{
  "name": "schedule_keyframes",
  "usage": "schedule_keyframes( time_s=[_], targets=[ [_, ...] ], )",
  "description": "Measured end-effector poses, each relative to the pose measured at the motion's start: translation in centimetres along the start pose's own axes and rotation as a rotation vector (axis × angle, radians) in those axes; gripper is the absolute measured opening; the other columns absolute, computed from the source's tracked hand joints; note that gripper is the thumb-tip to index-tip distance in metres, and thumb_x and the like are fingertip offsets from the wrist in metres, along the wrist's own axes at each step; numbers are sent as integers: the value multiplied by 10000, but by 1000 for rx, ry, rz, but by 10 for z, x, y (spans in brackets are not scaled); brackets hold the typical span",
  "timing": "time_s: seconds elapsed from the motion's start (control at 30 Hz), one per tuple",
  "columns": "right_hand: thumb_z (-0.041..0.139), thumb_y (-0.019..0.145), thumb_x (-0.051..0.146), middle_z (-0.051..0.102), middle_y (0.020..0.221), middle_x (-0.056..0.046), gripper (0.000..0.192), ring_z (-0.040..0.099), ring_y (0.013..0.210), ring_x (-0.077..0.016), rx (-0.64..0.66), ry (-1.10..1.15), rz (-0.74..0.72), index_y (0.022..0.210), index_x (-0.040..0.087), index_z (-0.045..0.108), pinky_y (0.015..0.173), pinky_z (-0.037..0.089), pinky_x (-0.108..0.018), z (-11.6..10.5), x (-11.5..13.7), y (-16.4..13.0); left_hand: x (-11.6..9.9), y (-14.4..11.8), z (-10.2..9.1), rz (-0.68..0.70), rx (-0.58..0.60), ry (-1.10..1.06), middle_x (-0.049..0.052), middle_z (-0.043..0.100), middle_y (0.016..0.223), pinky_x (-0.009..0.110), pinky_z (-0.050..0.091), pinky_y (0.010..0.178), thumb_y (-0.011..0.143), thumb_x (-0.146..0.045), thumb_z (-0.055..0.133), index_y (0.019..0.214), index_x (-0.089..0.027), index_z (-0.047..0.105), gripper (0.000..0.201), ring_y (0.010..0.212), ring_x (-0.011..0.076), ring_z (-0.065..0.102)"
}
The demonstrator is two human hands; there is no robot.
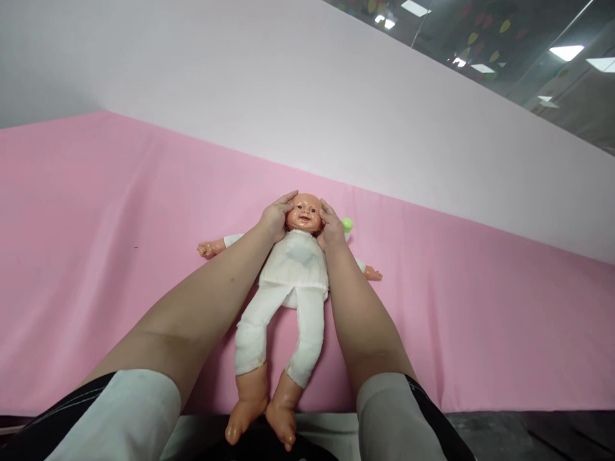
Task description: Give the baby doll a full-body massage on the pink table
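Both hands (302, 221) cupping doll's head (304, 214), seemingly touching

Arms: both stretched forward, bare, sleeves pushed up.
Left hand (275, 216): cupped, fingers curled inward.
Right hand (330, 225): cupped, mirroring it.

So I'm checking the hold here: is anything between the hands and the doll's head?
Nothing visible. The left hand and the right hand rest directly on either side of the doll's head, bare fingers on it. The green thing lies behind the right hand, not in between.
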State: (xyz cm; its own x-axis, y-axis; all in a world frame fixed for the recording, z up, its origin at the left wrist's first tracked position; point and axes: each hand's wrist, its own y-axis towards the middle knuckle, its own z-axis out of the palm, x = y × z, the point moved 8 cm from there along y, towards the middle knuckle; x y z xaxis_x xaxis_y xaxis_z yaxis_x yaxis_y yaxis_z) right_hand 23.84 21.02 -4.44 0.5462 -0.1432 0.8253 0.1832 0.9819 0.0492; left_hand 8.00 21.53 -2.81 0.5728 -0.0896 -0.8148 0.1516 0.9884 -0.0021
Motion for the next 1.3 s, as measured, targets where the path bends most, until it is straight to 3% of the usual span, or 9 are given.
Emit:
schedule_keyframes(
  time_s=[0.17,0.33,0.6,0.8,0.93,1.03,1.17,1.3],
  targets=[
    [822,700,311,710,1274,-20,577,704,1147,-233,25,-64,-54,1244,268,635,1114,551,-484,6,3,-2,-2,-2,3,39,14,51,134,714,1266,490,579,1049,742,-233,709,1418,-186,628,682,1130,308,714],
    [863,730,443,667,1273,-35,645,674,1186,-227,19,-309,-220,1290,273,594,1080,561,-449,8,8,-3,-7,1,7,210,27,258,115,677,1276,465,587,1018,686,-311,769,1394,-193,624,732,1114,294,694],
    [760,844,555,674,1234,-31,500,651,1226,-230,-54,-486,-287,1234,288,596,1056,555,-441,0,6,4,-9,6,1,310,-61,503,95,704,1270,467,531,1096,772,-391,753,1321,-222,681,580,1184,294,669],
    [713,855,486,704,1151,-6,396,677,1136,-206,-44,-320,-203,1177,270,628,1086,546,-435,2,-1,9,0,10,-2,136,-85,249,98,736,1276,447,570,1069,842,-280,659,1400,-205,663,563,1159,269,708],
    [738,792,387,702,1235,-10,445,671,1166,-189,-4,-158,-141,1211,270,643,1122,524,-443,4,-2,6,0,4,-5,55,-105,114,126,736,1324,459,592,1047,828,-210,681,1441,-191,664,614,1179,300,719],
    [750,758,324,701,1267,-10,457,664,1190,-194,-16,-125,-105,1202,276,654,1138,517,-448,4,1,2,-3,1,-6,52,-105,79,133,729,1349,468,597,1048,819,-183,674,1432,-183,677,612,1200,310,715],
    [799,711,316,708,1163,-7,494,684,1099,-215,-9,-138,-107,1176,262,640,1087,558,-454,11,8,-7,-2,0,-3,63,-71,81,127,727,1341,457,584,1068,827,-205,654,1444,-177,657,617,1198,295,711],
    [880,677,361,675,1171,-6,596,687,1070,-216,63,-173,-121,1191,278,589,1007,593,-417,22,14,-15,-7,0,3,185,-4,211,104,699,1335,426,564,1072,755,-264,721,1414,-200,649,665,1205,281,682]
  ],
)
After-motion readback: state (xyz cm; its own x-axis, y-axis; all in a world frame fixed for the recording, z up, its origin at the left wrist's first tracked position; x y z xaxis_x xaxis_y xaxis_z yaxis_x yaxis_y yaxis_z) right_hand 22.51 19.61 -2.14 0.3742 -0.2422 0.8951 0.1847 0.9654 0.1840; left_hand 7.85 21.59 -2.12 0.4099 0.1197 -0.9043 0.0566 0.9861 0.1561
